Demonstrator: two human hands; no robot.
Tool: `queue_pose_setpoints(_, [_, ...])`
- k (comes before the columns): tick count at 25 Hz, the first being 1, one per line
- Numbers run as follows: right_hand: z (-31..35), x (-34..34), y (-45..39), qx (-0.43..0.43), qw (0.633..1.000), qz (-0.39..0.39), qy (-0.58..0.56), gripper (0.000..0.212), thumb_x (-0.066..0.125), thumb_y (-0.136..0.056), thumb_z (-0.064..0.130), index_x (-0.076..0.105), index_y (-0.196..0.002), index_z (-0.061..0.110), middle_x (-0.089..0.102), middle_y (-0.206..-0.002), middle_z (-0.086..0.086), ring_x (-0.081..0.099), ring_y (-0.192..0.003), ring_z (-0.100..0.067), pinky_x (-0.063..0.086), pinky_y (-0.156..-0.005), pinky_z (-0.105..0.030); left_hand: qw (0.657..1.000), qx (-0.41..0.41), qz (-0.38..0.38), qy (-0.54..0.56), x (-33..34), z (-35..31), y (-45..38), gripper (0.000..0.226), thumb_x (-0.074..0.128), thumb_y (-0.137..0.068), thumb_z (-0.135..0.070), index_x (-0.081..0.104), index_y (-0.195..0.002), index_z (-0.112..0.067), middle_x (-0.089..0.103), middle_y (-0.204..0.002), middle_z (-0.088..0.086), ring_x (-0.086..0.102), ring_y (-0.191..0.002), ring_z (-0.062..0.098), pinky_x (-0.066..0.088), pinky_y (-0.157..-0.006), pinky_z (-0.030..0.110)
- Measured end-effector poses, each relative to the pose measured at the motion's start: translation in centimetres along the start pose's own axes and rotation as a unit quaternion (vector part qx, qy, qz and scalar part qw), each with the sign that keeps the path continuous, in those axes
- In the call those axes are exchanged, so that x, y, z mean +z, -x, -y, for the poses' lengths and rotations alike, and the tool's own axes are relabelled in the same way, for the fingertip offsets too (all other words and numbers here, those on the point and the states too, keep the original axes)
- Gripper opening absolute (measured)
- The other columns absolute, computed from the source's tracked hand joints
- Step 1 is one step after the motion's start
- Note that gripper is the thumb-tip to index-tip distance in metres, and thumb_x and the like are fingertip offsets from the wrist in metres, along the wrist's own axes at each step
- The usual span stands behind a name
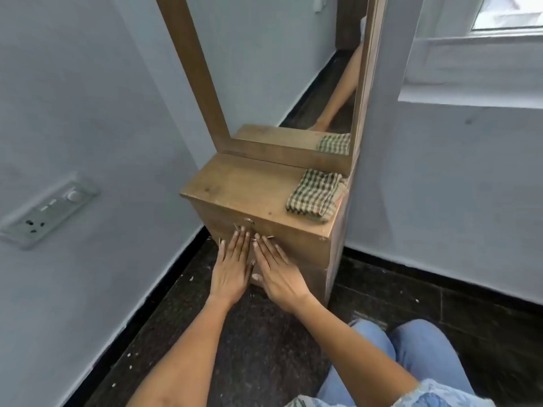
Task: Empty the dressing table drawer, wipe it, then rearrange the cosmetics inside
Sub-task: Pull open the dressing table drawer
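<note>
A small wooden dressing table (235,183) stands in the corner with a tall framed mirror (282,69) above it. Its drawer front (296,245) is closed, with a round keyhole (249,220) near the top and a metal handle (270,237) partly hidden by fingers. My left hand (232,265) and my right hand (279,271) lie flat side by side against the drawer front, fingers straight, fingertips at the handle. A folded green checked cloth (316,195) lies on the right of the tabletop. No cosmetics are visible.
Grey walls close in on the left and right. A switch and socket plate (47,211) is on the left wall. A window sill (470,95) juts out at upper right. The floor (264,348) is dark stone. My jeans-clad knees (411,356) are at lower right.
</note>
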State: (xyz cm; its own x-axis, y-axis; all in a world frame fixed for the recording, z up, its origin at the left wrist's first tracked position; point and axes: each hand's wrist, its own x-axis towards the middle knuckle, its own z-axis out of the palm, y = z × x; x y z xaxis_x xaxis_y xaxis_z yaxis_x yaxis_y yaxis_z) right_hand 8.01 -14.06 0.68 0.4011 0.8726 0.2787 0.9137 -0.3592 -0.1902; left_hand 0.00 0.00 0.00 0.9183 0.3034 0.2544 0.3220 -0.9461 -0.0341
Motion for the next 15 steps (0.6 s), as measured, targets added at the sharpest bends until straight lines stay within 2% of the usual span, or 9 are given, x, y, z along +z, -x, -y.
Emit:
queue_pose_setpoints(2, [0.6, -0.5, -0.3, 0.026, 1.0, 0.015, 0.005, 0.066, 0.032, -0.091, 0.042, 0.039, -0.141, 0.0, 0.038, -0.149, -0.014, 0.035, -0.139, -0.023, 0.024, -0.113, -0.038, 0.999, -0.002, 0.025, -0.026, -0.7, 0.1, 0.2, 0.063, 0.027, -0.092, -0.037, 0.027, -0.146, -0.006, 0.024, -0.154, 0.01, 0.005, -0.146, 0.017, 0.001, -0.115, 0.043])
queue_pose_setpoints(4, [0.9, -1.2, -1.0, 0.048, 0.998, 0.049, -0.006, 0.069, 0.029, -0.091, 0.045, 0.037, -0.141, -0.001, 0.036, -0.15, -0.016, 0.035, -0.139, -0.025, 0.019, -0.113, -0.04, 0.997, -0.016, 0.057, -0.042, -1.1, 0.2, 0.2, 0.067, 0.03, -0.088, -0.041, 0.032, -0.145, -0.005, 0.032, -0.152, 0.01, 0.017, -0.144, 0.02, -0.001, -0.114, 0.045])
queue_pose_setpoints(6, [1.0, -1.0, -1.5, 0.033, 0.996, 0.084, -0.017, 0.071, 0.028, -0.095, 0.045, 0.018, -0.148, -0.002, 0.016, -0.157, -0.017, 0.014, -0.146, -0.026, 0.002, -0.116, -0.039, 0.996, -0.028, 0.073, -0.04, -1.2, 0.6, 0.1, 0.065, 0.037, -0.089, -0.036, 0.026, -0.147, -0.009, 0.028, -0.154, 0.007, 0.01, -0.144, 0.019, -0.003, -0.114, 0.046])
queue_pose_setpoints(8, [0.9, -1.1, -2.0, 0.022, 0.993, 0.114, -0.015, 0.072, 0.031, -0.099, 0.043, 0.003, -0.149, 0.0, 0.0, -0.159, -0.014, -0.002, -0.148, -0.024, -0.007, -0.118, -0.036, 0.995, -0.036, 0.087, -0.012, -1.4, 0.9, -0.4, 0.066, 0.048, -0.091, -0.026, 0.02, -0.149, -0.013, 0.02, -0.157, 0.003, 0.0, -0.144, 0.018, -0.003, -0.114, 0.048])
queue_pose_setpoints(11, [1.3, -1.2, -2.7, 0.041, 0.991, 0.124, 0.0, 0.072, 0.034, -0.1, 0.039, 0.001, -0.149, -0.001, -0.001, -0.159, -0.016, -0.004, -0.148, -0.025, -0.007, -0.118, -0.036, 0.995, -0.022, 0.102, 0.007, -2.0, 1.0, -1.3, 0.067, 0.05, -0.091, -0.021, 0.019, -0.15, -0.016, 0.016, -0.158, 0.001, 0.0, -0.146, 0.019, -0.002, -0.114, 0.052])
queue_pose_setpoints(15, [1.6, -1.4, -3.0, 0.044, 0.99, 0.132, -0.021, 0.071, 0.037, -0.097, 0.036, 0.006, -0.149, -0.002, 0.008, -0.159, -0.018, 0.004, -0.148, -0.028, -0.001, -0.121, -0.038, 0.993, 0.004, 0.114, -0.019, -2.8, 1.1, -1.9, 0.066, 0.051, -0.092, -0.03, 0.023, -0.149, -0.016, 0.021, -0.157, 0.002, 0.006, -0.147, 0.017, -0.007, -0.113, 0.054])
